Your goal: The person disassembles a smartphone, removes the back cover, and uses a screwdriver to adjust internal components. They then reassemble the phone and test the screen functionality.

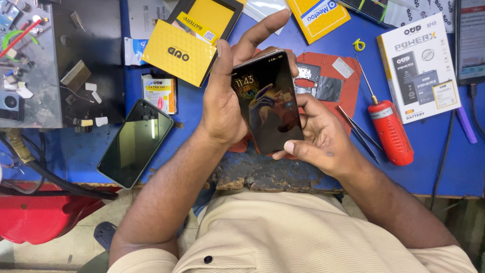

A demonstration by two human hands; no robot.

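Head view: both hands cradle a black glass-fronted smartphone (267, 101) with its screen lit, tilted up for reading. Left hand (222, 101) wraps its left edge, fingers curled closed round it; right hand (318, 134) props the lower right corner, half-closed. Just right of that hand lies a red-handled screwdriver (389, 129), within reach.

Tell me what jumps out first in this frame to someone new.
At centre, the left hand and right hand hold a dark glossy smartphone with a lit screen over the blue worktable. To its right lies a red-handled screwdriver beside thin metal tweezers. At left, a second black smartphone with a dark screen lies flat, a yellow cardboard box above it.
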